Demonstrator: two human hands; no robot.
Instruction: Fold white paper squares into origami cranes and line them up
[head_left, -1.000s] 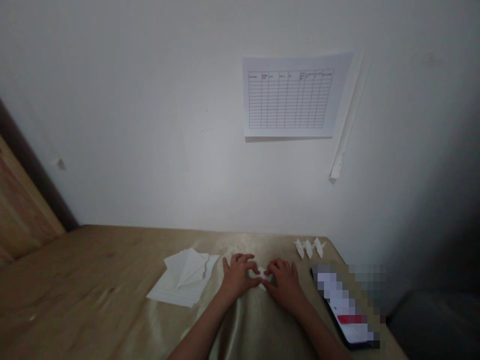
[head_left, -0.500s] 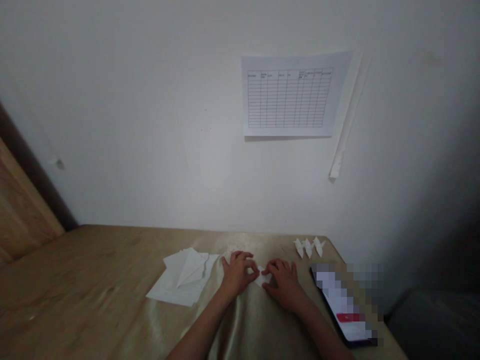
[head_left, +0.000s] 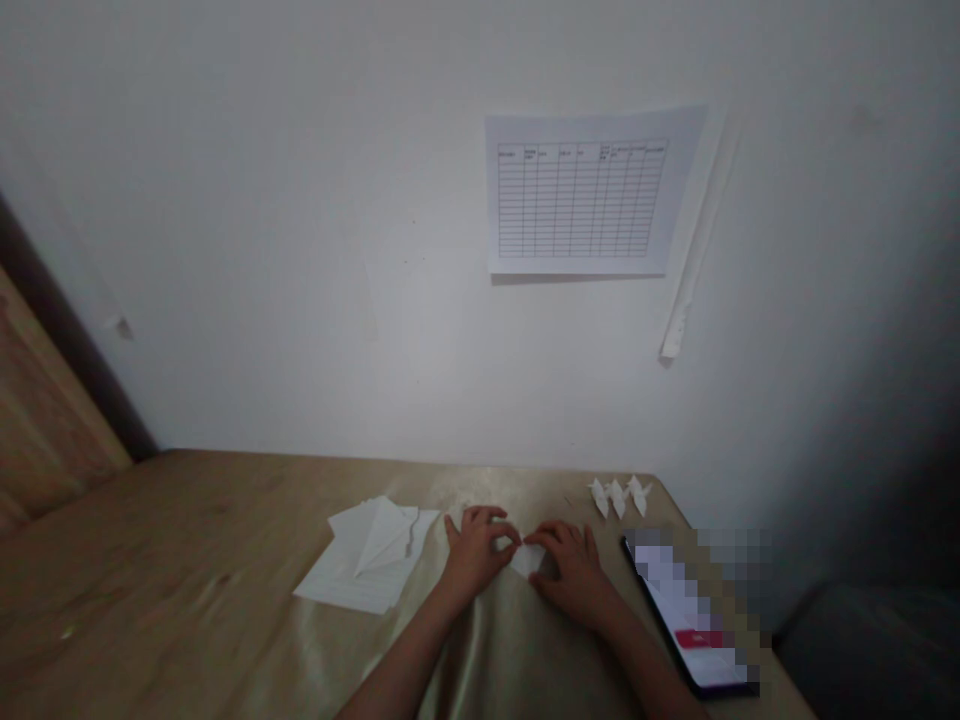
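Note:
A small folded piece of white paper (head_left: 529,562) lies on the cloth-covered table between my two hands. My left hand (head_left: 480,545) pinches its upper left edge with thumb and index finger, the other fingers curled above. From the other side, my right hand (head_left: 568,565) holds the same paper, its index fingertip meeting the left fingertips at the top and its thumb lower down. My fingers cover part of the paper, so its exact folds cannot be made out.
Left of my hands lies a stack of white paper sheets (head_left: 330,575) with a folded sheet (head_left: 386,535) on top. Three small folded paper figures (head_left: 618,497) stand at the back right. A phone (head_left: 686,610), partly blurred out, lies right of my right arm. A printed table sheet (head_left: 577,200) hangs on the wall.
My right index finger has come in closer to the left fingertips at the paper's top. The right thumb has shifted slightly right. Everything else stays in place.

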